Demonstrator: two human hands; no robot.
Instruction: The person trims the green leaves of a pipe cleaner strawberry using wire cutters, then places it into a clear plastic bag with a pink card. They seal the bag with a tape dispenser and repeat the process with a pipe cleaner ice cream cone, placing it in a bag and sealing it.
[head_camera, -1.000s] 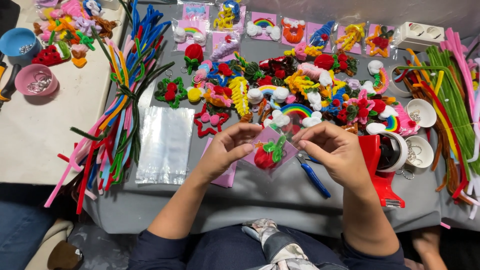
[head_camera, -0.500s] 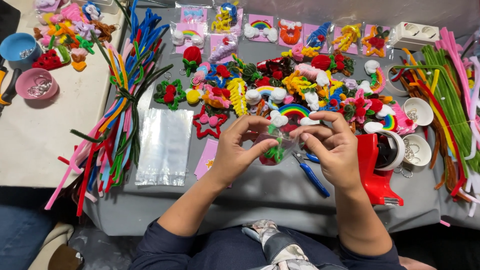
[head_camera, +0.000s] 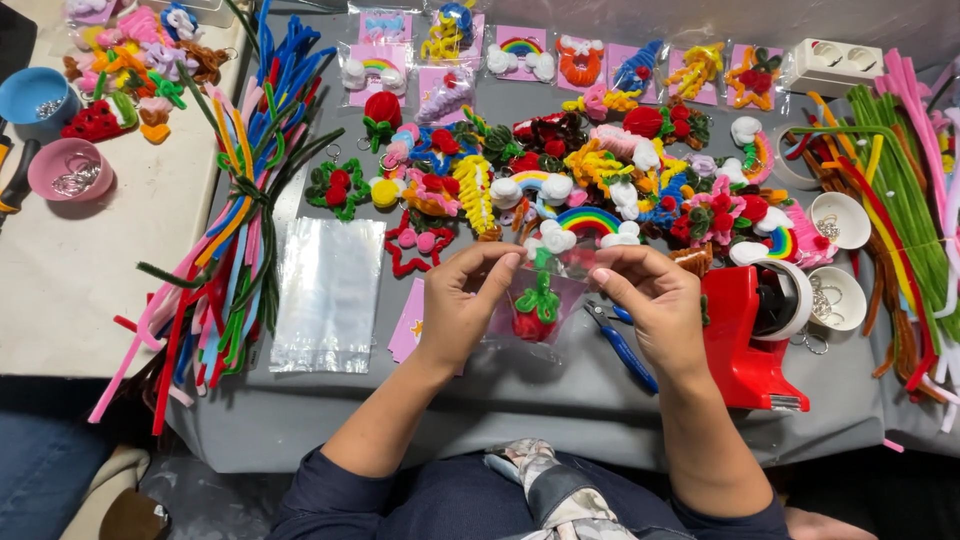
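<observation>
My left hand (head_camera: 462, 303) and my right hand (head_camera: 652, 298) both pinch the top of a small clear plastic bag (head_camera: 545, 300) held over the grey table cloth (head_camera: 520, 400). Inside the bag hangs a red strawberry ornament with green leaves (head_camera: 537, 312), made of fuzzy wire. Behind the bag lies a pink card (head_camera: 408, 325), partly hidden by my left hand. Blue-handled pliers (head_camera: 622, 345) lie just under my right hand.
A red tape dispenser (head_camera: 752, 335) stands right of my right hand. A stack of clear bags (head_camera: 327, 290) lies to the left. Several fuzzy wire ornaments (head_camera: 560, 180) crowd the middle; wire bundles (head_camera: 230, 220) lie left and right. Small bowls (head_camera: 838, 220) hold rings.
Both hands have lifted slightly and closed on the top of the bag, with the strawberry ornament now hanging lower inside it.
</observation>
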